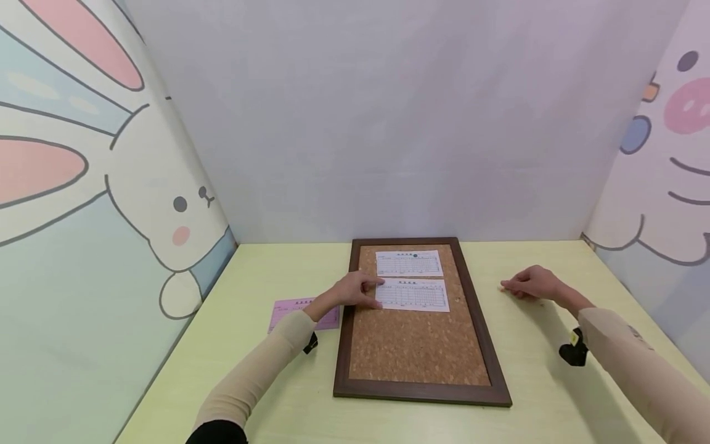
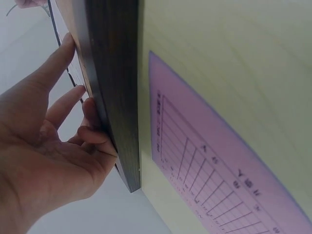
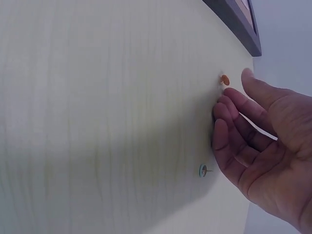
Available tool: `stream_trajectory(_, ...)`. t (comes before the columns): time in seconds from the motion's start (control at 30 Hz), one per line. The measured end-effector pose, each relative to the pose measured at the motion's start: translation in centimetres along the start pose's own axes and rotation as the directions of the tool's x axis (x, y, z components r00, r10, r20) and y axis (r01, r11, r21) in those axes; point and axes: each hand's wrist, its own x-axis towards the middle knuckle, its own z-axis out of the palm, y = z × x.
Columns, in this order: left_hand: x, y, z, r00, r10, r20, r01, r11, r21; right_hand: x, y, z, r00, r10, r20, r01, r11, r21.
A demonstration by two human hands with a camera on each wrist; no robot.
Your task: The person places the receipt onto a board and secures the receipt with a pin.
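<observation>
A brown-framed cork board (image 1: 416, 351) lies on the table with two white printed slips on it, one above the other. My left hand (image 1: 353, 290) reaches over the board's left side, its thumb and index finger pressing the left edge of the lower slip (image 1: 416, 296). The upper slip (image 1: 409, 264) has a dark round thumbtack (image 1: 415, 255) at its top. To the right of the board, my right hand (image 3: 265, 141) is low at the tabletop, thumb apart from the fingers. Just past its fingertips is an orange thumbtack (image 3: 224, 79); a green thumbtack (image 3: 203, 170) lies by the curled lower fingers.
A pink printed slip (image 2: 209, 161) lies on the table left of the board, partly behind the left forearm in the head view. The pale yellow table (image 1: 277, 265) meets a plain back wall (image 1: 410, 123), with cartoon-printed walls on both sides.
</observation>
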Motion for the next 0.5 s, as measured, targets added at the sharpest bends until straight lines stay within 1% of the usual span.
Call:
stream_trajectory(0.2,-0.1,-0.1,0.0,1.0,-0.007,-0.002,0.007,1.0,-0.005,0.1,-0.5,0.8,0.997,-0.059,-0.06,0.055,0.996,-0.068)
stream_trajectory(0.27,-0.2,0.0,0.1,1.0,-0.011,-0.001,0.011,1.0,-0.012,0.1,-0.6,0.9,0.995,-0.078,-0.065,0.073,0.994,-0.088)
stream_trajectory(0.4,-0.3,0.1,0.1,1.0,-0.014,0.0,0.014,1.0,-0.013,0.1,-0.9,1.0,0.993,-0.109,-0.052,0.103,0.989,-0.109)
stream_trajectory(0.5,-0.3,0.2,0.0,1.0,-0.008,-0.005,0.008,1.0,-0.01,0.0,-1.2,0.7,0.994,-0.109,-0.027,0.106,0.988,-0.108)
